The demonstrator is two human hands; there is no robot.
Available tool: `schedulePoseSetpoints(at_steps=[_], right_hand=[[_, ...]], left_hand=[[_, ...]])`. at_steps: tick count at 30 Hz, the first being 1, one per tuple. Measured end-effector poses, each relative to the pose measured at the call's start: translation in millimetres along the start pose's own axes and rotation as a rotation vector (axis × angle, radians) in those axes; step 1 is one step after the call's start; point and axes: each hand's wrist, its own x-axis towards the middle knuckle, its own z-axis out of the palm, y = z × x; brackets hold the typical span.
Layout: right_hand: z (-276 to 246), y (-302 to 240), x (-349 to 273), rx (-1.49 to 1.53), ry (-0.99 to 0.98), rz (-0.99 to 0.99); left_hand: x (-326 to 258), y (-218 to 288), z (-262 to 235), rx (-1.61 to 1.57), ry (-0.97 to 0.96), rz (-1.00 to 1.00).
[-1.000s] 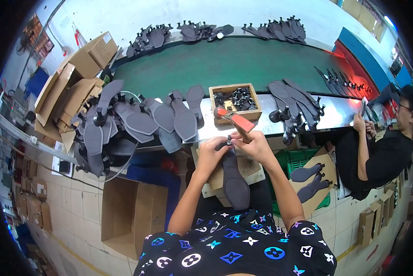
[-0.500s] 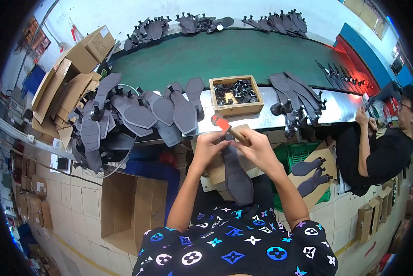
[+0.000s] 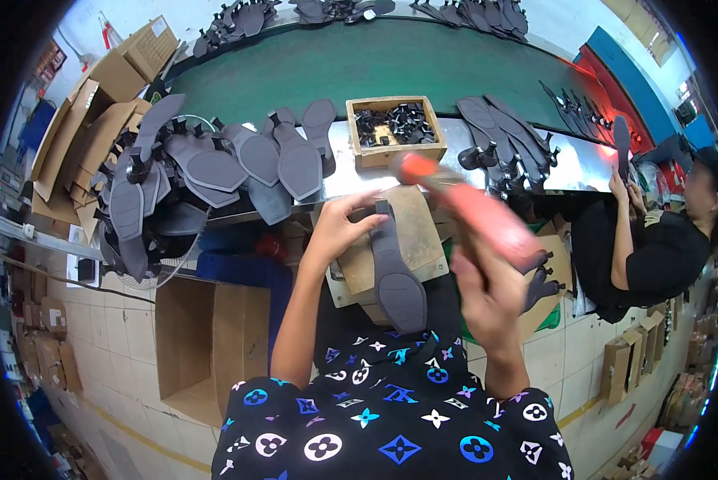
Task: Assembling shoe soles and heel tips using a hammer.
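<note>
My left hand (image 3: 341, 226) presses down on the narrow end of a dark grey shoe sole (image 3: 395, 272) lying on a tan work block (image 3: 419, 240) in front of me. My right hand (image 3: 487, 300) is raised near my body and grips a red-handled hammer (image 3: 467, 208), blurred, its head up toward the wooden box. The sole's wide end points at my lap.
A small wooden box (image 3: 395, 132) of black parts sits on the metal bench. Piles of grey soles (image 3: 207, 172) lie left, more soles (image 3: 507, 136) right. A green conveyor belt (image 3: 375, 64) runs behind. An open carton (image 3: 207, 344) stands lower left. Another person (image 3: 655, 240) sits at right.
My right hand has pulled back toward my body and lifted the hammer away from the sole. My left hand stays on the sole's narrow end. The view has shifted slightly downward.
</note>
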Motion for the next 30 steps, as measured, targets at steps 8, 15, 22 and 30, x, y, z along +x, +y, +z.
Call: schedulePoseSetpoints(at_steps=[8, 15, 22, 30], right_hand=[[27.6, 46.4, -11.9, -0.041, -0.104, 0.027], [26.3, 44.0, -15.8, -0.160, -0.093, -0.139], [6.4, 37.0, -10.6, -0.093, -0.001, -0.079], [30.8, 86.5, -0.4, -0.411, -0.456, -0.092]], left_hand=[[-12.0, -8.9, 8.9, 0.575, 0.007, 0.101], [-12.6, -0.4, 6.6, 0.570, -0.078, 0.083], [-24.0, -2.2, 9.0, 0.346, 0.055, 0.357], [-113.4, 102.6, 27.9, -0.278, -0.201, -0.057]])
